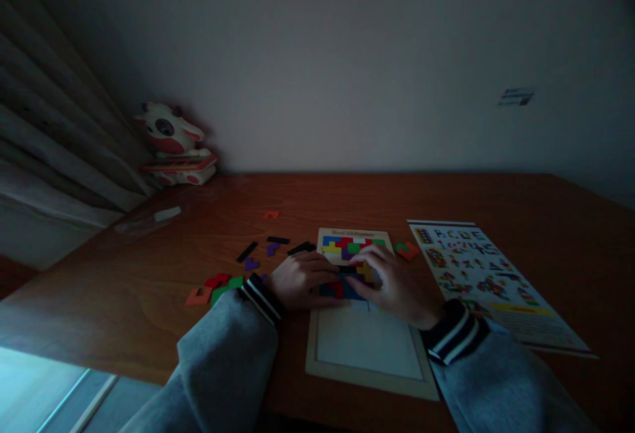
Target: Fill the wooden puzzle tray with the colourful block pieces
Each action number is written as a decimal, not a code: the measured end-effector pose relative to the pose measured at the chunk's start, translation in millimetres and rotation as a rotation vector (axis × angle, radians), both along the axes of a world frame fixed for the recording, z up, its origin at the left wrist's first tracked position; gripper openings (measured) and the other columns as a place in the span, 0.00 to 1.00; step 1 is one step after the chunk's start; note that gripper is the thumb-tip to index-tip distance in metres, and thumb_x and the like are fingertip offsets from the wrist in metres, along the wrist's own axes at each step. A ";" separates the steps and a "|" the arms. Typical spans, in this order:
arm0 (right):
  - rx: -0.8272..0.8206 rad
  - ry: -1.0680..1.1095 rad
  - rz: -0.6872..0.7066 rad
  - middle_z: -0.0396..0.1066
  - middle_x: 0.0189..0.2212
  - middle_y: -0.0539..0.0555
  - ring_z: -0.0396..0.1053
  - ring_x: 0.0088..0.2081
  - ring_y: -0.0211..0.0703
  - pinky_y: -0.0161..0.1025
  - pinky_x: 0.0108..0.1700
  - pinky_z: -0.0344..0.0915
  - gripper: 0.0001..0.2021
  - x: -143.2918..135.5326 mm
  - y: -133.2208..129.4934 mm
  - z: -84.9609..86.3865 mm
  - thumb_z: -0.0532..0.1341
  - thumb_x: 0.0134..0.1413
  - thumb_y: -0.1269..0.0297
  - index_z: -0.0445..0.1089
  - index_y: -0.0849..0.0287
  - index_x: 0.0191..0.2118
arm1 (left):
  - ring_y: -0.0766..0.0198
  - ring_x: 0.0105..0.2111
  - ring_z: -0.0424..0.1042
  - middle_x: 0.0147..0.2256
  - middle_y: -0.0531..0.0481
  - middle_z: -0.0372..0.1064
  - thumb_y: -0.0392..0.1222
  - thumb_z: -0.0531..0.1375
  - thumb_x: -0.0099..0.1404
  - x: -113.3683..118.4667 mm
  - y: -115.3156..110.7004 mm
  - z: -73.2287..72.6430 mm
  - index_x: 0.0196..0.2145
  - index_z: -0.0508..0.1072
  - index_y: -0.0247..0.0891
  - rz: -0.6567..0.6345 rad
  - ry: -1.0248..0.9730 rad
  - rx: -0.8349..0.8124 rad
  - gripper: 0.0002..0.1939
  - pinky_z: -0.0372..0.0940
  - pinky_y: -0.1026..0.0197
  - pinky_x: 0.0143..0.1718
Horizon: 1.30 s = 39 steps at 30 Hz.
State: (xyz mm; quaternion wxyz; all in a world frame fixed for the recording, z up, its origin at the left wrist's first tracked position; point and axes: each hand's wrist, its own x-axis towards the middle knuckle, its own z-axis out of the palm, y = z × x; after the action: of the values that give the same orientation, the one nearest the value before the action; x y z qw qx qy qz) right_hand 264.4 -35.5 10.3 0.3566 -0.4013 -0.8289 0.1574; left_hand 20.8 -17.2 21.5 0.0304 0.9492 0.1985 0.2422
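A wooden puzzle tray [311,347] lies on the table in front of me, its far half filled with coloured block pieces and its near half bare. My left hand [303,279] rests over the tray's left edge, fingers stretched toward the pieces and thumb apart below them. From the right, my right hand [391,284] reaches over the pieces, its fingers and thumb spread with a gap between. A black piece [346,269] lies between the fingertips of both hands. Red and blue pieces [353,289] show just below it. Whether the fingertips press on any piece is too dark to tell.
Loose orange [198,296], green, red, purple [251,264] and black pieces [247,251] lie left of the tray. Others [407,250] sit at its right. A printed pattern sheet [516,307] lies further right. A cow-shaped toy [173,145] stands at the back left by a curtain [54,109].
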 end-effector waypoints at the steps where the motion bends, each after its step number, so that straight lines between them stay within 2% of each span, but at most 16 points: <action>1: -0.006 -0.027 0.001 0.69 0.44 0.54 0.67 0.49 0.48 0.50 0.51 0.67 0.11 0.0 -0.5 0.2 0.64 0.58 0.59 0.69 0.53 0.46 | 0.57 0.45 0.75 0.45 0.44 0.77 0.54 0.62 0.67 0.1 0.4 -0.7 0.44 0.78 0.36 -0.004 -0.007 0.003 0.18 0.70 0.55 0.47; 11: -0.045 -0.139 0.021 0.68 0.45 0.54 0.67 0.49 0.49 0.51 0.53 0.65 0.17 -0.3 -2.6 0.7 0.67 0.54 0.53 0.70 0.53 0.48 | 0.60 0.45 0.75 0.45 0.47 0.78 0.50 0.61 0.68 -0.3 2.0 -5.6 0.44 0.77 0.37 -0.011 -0.012 0.030 0.14 0.70 0.58 0.47; 15: -0.017 -0.070 -0.002 0.69 0.44 0.54 0.68 0.49 0.48 0.50 0.52 0.66 0.12 -0.1 0.0 -1.1 0.64 0.59 0.56 0.70 0.52 0.47 | 0.59 0.44 0.76 0.44 0.46 0.78 0.52 0.60 0.68 -2.1 1.0 0.4 0.44 0.77 0.37 0.015 -0.030 0.064 0.16 0.71 0.56 0.47; 18: 0.006 0.023 -0.073 0.70 0.42 0.54 0.68 0.47 0.47 0.48 0.51 0.66 0.07 1.6 3.4 -1.2 0.60 0.63 0.59 0.70 0.53 0.44 | 0.60 0.42 0.76 0.43 0.46 0.78 0.50 0.59 0.70 -10.3 3.6 5.3 0.43 0.77 0.38 0.146 -0.035 0.101 0.14 0.71 0.56 0.44; 21: 0.000 0.070 -0.117 0.70 0.41 0.54 0.69 0.46 0.46 0.47 0.49 0.67 0.06 3.9 5.4 -0.4 0.58 0.64 0.60 0.69 0.54 0.42 | 0.60 0.40 0.76 0.42 0.46 0.78 0.44 0.56 0.72 -24.5 9.1 7.7 0.43 0.77 0.39 0.364 -0.017 0.151 0.11 0.70 0.56 0.43; 25: -0.002 0.013 -0.074 0.70 0.42 0.53 0.69 0.47 0.47 0.48 0.50 0.66 0.07 5.0 4.0 -0.2 0.59 0.63 0.60 0.69 0.53 0.44 | 0.58 0.39 0.75 0.39 0.47 0.78 0.41 0.55 0.72 -45.2 15.1 9.5 0.43 0.77 0.40 0.627 0.065 0.127 0.10 0.69 0.56 0.43; 28: 0.003 -0.024 -0.055 0.70 0.43 0.53 0.69 0.48 0.47 0.49 0.51 0.66 0.07 4.0 2.5 0.0 0.59 0.63 0.60 0.69 0.52 0.45 | 0.57 0.39 0.75 0.37 0.46 0.77 0.43 0.57 0.71 -57.2 16.3 11.4 0.41 0.78 0.39 0.754 0.122 0.061 0.10 0.69 0.56 0.42; 34: 0.015 0.027 -0.074 0.70 0.42 0.54 0.70 0.47 0.47 0.49 0.50 0.68 0.07 2.4 1.8 2.0 0.57 0.64 0.60 0.69 0.53 0.43 | 0.55 0.40 0.76 0.39 0.45 0.78 0.49 0.55 0.72 -68.1 16.7 8.5 0.44 0.78 0.40 0.736 0.146 -0.014 0.15 0.70 0.55 0.42; 39: 0.021 0.030 -0.069 0.71 0.42 0.54 0.70 0.47 0.48 0.48 0.50 0.68 0.07 3.3 3.0 -1.9 0.57 0.64 0.58 0.69 0.52 0.43 | 0.57 0.44 0.75 0.44 0.47 0.76 0.44 0.59 0.69 -63.3 17.9 0.2 0.53 0.73 0.43 0.515 0.159 -0.060 0.16 0.68 0.54 0.49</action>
State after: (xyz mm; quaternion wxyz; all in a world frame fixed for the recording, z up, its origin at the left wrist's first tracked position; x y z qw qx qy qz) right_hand 267.7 -32.5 8.5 0.3784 -0.4236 -0.8107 0.1424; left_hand -42.5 0.7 21.7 -0.0196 0.8822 0.4422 0.1608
